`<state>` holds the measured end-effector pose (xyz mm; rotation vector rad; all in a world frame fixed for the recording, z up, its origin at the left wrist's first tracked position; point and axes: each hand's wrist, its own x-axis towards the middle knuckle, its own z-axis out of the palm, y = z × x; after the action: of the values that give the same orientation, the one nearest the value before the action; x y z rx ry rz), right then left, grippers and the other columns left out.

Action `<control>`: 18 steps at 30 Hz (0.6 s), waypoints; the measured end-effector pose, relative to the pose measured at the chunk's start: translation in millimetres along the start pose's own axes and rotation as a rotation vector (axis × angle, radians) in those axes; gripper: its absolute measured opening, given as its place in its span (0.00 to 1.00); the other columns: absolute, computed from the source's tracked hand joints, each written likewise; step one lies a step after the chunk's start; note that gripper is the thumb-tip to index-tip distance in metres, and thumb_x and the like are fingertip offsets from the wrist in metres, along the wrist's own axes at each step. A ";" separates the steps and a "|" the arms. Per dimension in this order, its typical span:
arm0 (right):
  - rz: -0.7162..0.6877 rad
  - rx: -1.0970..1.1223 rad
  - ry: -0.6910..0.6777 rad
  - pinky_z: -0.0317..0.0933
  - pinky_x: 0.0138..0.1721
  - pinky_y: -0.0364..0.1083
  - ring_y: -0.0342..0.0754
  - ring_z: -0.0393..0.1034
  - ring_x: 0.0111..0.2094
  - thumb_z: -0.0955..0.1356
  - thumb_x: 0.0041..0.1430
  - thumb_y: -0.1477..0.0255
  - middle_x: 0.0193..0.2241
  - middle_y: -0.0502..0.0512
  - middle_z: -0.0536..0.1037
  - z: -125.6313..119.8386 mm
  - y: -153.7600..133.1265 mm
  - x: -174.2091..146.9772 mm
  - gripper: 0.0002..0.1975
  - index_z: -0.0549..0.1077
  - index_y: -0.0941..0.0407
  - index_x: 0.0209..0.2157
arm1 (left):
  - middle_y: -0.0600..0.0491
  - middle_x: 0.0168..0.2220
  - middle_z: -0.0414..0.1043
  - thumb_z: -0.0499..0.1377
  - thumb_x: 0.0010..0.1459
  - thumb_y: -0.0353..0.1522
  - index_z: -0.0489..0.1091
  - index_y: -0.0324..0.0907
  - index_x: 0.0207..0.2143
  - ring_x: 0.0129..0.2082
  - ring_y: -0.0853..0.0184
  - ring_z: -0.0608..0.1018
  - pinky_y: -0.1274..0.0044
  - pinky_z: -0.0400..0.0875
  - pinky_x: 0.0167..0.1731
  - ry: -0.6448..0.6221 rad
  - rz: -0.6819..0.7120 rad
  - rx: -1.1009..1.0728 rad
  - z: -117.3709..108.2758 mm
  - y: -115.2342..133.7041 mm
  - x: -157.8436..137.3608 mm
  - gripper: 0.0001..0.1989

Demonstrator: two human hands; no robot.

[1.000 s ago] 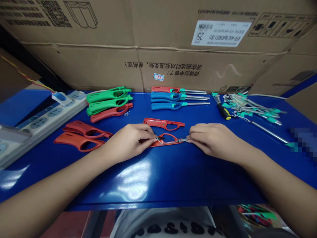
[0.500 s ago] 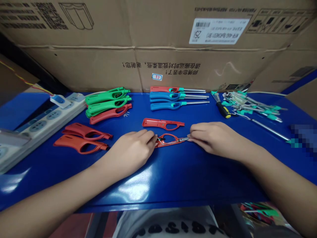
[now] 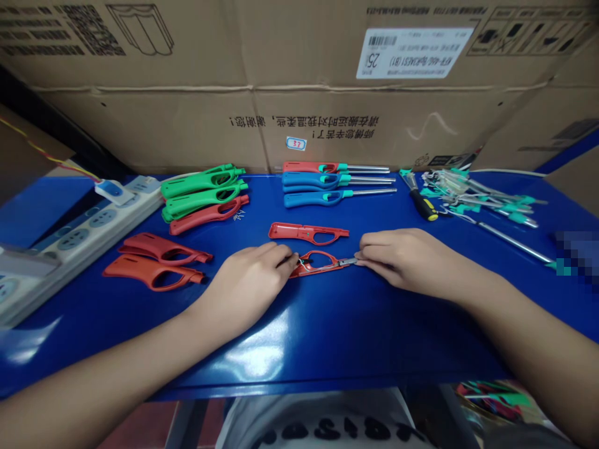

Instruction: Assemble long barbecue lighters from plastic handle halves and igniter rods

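Note:
In the middle of the blue table lies an open orange lighter shell (image 3: 322,270) with a looped trigger guard and thin wires inside. My left hand (image 3: 255,274) is closed over its handle end and covers most of that part. The fingertips of my right hand (image 3: 402,259) pinch a thin grey metal piece (image 3: 347,262) that sticks out of the shell's front end. Just behind, a red half shell (image 3: 294,232) rests with its hollow side up. What lies under my left fingers is hidden.
Green and red lighter shells (image 3: 203,204) lie at back left, orange and red ones (image 3: 154,272) nearer. Several finished-looking lighters (image 3: 316,199) sit behind. A screwdriver (image 3: 423,204) and metal tubes with wires (image 3: 508,242) are at right. A power strip (image 3: 49,265) runs along the left.
Both hands keep the same grip on the orange shell and its metal piece. My left hand has shifted very slightly; the view has moved a little.

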<state>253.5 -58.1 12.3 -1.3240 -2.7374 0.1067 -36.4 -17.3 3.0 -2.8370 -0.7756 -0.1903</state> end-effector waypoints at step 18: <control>0.010 0.063 -0.005 0.59 0.33 0.44 0.46 0.72 0.32 0.62 0.70 0.70 0.34 0.55 0.77 0.0 2.5 -1.8 0.13 0.77 0.56 0.37 | 0.42 0.44 0.72 0.51 0.70 0.30 0.73 0.35 0.53 0.41 0.55 0.74 0.62 0.75 0.41 -0.106 -0.014 -0.076 -5.6 3.4 -7.4 0.15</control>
<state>256.6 -58.1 12.0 -1.3236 -2.7077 0.1952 -41.4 -25.0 6.7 -2.9342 -0.8263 -0.0730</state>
